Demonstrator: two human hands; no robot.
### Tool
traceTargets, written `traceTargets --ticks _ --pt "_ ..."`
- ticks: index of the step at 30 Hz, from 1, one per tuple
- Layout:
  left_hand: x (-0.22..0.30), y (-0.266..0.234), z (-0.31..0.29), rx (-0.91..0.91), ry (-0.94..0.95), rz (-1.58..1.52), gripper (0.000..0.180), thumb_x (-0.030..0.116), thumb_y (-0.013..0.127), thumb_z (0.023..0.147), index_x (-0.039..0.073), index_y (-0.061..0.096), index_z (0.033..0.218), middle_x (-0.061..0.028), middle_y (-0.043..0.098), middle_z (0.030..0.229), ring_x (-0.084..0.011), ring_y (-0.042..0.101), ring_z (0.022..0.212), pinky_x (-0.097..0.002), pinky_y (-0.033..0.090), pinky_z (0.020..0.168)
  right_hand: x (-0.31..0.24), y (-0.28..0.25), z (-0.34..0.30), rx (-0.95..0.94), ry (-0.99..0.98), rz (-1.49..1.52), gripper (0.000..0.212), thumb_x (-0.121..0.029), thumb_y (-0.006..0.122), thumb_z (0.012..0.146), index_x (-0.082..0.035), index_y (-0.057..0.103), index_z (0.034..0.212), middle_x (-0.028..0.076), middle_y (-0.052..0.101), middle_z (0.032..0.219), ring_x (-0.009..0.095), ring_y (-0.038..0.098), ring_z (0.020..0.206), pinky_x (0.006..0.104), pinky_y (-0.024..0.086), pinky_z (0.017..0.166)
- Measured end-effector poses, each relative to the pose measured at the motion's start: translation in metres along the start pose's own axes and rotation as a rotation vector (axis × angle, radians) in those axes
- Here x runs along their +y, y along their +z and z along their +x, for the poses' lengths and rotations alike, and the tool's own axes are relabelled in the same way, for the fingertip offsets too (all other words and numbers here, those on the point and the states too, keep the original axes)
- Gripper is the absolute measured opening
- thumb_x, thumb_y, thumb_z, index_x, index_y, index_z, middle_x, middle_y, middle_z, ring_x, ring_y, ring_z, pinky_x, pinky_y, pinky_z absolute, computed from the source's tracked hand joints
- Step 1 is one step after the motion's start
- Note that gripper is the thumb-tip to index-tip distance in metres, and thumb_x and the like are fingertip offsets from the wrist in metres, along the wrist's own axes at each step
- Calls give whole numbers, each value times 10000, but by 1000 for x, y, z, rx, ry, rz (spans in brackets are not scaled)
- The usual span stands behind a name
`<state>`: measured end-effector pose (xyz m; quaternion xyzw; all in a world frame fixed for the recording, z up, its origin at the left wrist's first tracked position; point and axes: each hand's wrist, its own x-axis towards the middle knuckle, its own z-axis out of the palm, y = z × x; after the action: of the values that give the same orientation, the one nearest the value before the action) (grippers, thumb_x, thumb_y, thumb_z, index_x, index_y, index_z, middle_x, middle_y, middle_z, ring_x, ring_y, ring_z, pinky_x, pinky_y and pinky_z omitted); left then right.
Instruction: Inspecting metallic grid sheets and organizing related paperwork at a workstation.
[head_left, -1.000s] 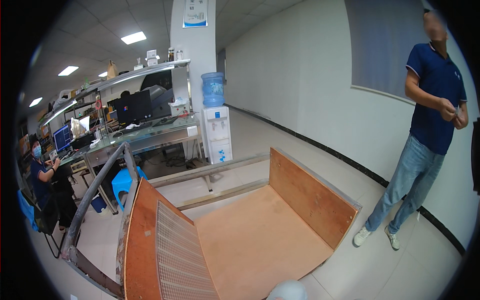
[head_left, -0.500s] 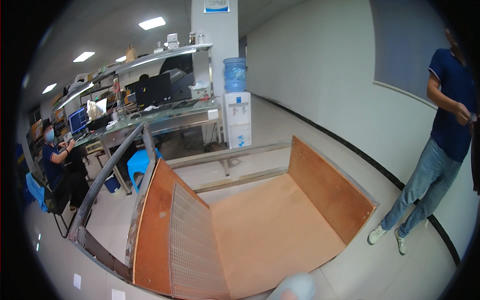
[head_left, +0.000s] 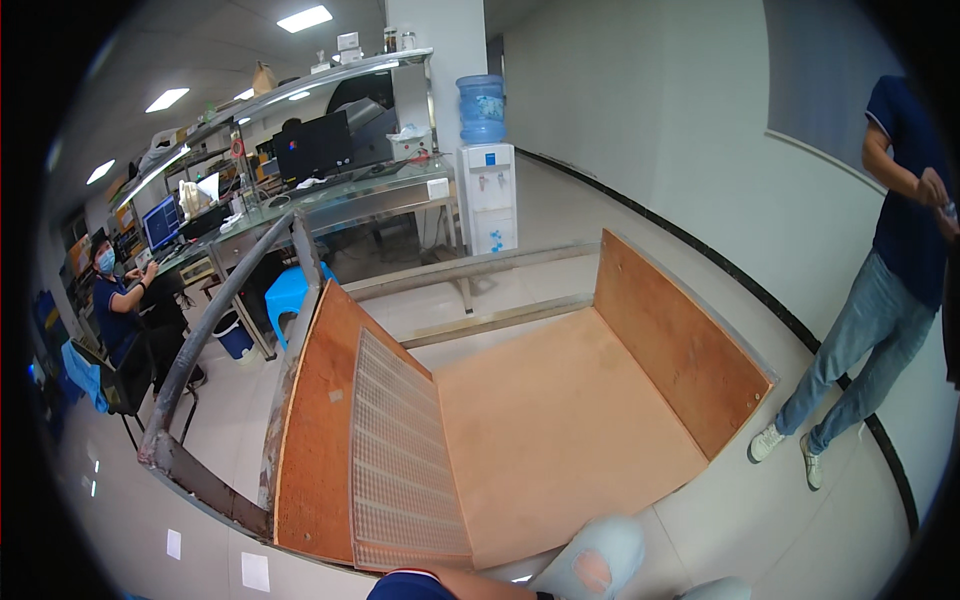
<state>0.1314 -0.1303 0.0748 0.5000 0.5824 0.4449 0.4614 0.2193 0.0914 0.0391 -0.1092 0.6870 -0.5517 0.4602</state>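
Observation:
Neither of my hands shows. Along the lower edge come a dark blue sleeve (head_left: 410, 586) and part of a bare forearm (head_left: 480, 587), apparently my left. Beside it is my bent knee (head_left: 605, 555) in torn light jeans. In front of me stands a cart-like metal frame (head_left: 215, 300) holding wooden boards. Its flat brown base board (head_left: 570, 420) lies between an upright right side panel (head_left: 685, 345) and a tilted left panel (head_left: 310, 440). A clear, grid-patterned sheet (head_left: 405, 460) lies against the left panel.
A person in jeans (head_left: 850, 350) stands at the right with hands together. Another masked person (head_left: 120, 295) sits at the left by a workbench (head_left: 350, 205) with monitors. A blue stool (head_left: 288, 295), a water dispenser (head_left: 487, 200) and a long wall (head_left: 640, 120) are beyond the frame.
The view has shifted, so the frame sits higher and slightly right. My sleeve, forearm and more of my knee have come into the lower edge. The standing person's hands have moved.

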Motion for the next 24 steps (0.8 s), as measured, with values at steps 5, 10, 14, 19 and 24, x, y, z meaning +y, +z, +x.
traceTargets --ticks 5,10,14,19,24 --pt "-17 3 -11 43 145 298 259 205 460 912 14 582 1038 -205 615 955 -305 593 874 -384 461 729 12 -4 12 -96 -31 -216 315 -148 544 910 -15 538 1195 108 616 971 177 540 885 280 434 819" --pt "-35 6 -31 107 208 612 252 186 445 917 27 569 1069 -185 604 981 -303 584 891 -380 466 728 5 6 -1 -120 48 -215 303 -182 532 899 -25 568 1156 114 625 1006 198 555 917 301 431 833" --pt "-45 11 -69 114 341 882 252 171 433 921 37 560 1093 -170 594 1002 -302 578 905 -377 471 728 -16 5 1 -81 110 -209 301 -215 520 888 -36 598 1117 121 634 1041 219 570 949 323 428 846" --pt "-10 18 -126 205 107 917 305 109 476 838 47 554 1126 -97 555 899 -245 564 845 -339 467 725 -10 4 4 -68 -46 -234 245 -232 527 876 -9 579 963 83 607 852 185 552 779 322 421 695" --pt "1 54 -165 311 -146 749 330 97 498 824 48 567 1143 -108 590 993 -253 575 948 -364 466 797 -7 6 -3 -57 31 -247 284 -273 530 903 5 574 945 104 598 835 185 542 775 336 419 694"
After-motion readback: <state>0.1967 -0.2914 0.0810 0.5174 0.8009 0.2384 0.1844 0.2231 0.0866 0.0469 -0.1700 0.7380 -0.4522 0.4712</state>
